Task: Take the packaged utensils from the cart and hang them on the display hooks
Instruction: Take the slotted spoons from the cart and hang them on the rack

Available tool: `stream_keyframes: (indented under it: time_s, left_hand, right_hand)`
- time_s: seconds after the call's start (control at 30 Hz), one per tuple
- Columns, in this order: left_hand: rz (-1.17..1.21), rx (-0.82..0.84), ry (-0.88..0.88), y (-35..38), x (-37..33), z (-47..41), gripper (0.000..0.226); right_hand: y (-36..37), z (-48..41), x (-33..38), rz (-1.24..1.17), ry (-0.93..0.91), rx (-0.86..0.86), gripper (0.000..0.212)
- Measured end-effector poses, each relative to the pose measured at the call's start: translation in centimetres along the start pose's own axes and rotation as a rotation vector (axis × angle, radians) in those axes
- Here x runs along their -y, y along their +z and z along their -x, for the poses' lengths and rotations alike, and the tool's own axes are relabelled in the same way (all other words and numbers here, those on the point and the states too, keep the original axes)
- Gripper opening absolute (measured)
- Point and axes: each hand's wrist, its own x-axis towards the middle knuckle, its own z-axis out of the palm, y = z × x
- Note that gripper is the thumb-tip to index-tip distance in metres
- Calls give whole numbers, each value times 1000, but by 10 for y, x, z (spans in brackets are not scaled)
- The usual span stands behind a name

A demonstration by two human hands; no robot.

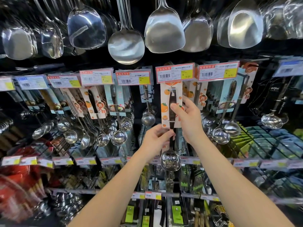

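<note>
Your left hand (155,140) pinches the black handle of the packaged slotted spoon (171,119) just under its card (165,102), fingers curled tight. The spoon's long axis runs 12 to 6 o'clock, perforated bowl at 6, card top right under the red price tag (175,73) reading 16.00. The card shows oranges and red characters, partly covered. Your right hand (190,122) grips the card's 3 o'clock edge, thumb across the front
</note>
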Motion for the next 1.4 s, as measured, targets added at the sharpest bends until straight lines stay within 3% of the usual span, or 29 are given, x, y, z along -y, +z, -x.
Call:
stream_keyframes:
  time_s: [0.2,0.4,0.5,0.73,0.83,1.03,1.1,1.17,1.3,1.4]
  left_hand:
    - [-60,-10,13,1,6,2,13]
    - [-15,-67,-36,4,3,-12,9]
    - [-69,-68,-36,6,7,-21,6]
    - [-147,-161,-6,13,12,-50,11]
    - [-174,-189,-79,12,8,-73,3]
    - [-265,-330,-182,5,5,-122,13]
    - [-323,-297,-240,2,7,-124,32]
    - [-301,-265,-262,2,9,-115,38]
    - [-436,-196,-237,-2,14,-86,27]
    - [-569,-134,-160,-8,6,-65,27]
  right_hand:
    - [-5,-4,-14,-62,60,-29,26]
    - [-8,-18,-25,296,49,-131,39]
    - [-15,-16,-31,430,23,-97,41]
    - [-24,-45,-49,476,68,-114,52]
    - [-18,-67,-49,521,125,-131,53]
    - [-8,-110,-53,638,184,-125,43]
    - [-6,-116,-57,712,177,-97,36]
    - [-5,-115,-64,727,232,-55,48]
    - [-14,-94,-73,881,437,15,50]
    - [-25,-66,-64,923,474,30,48]
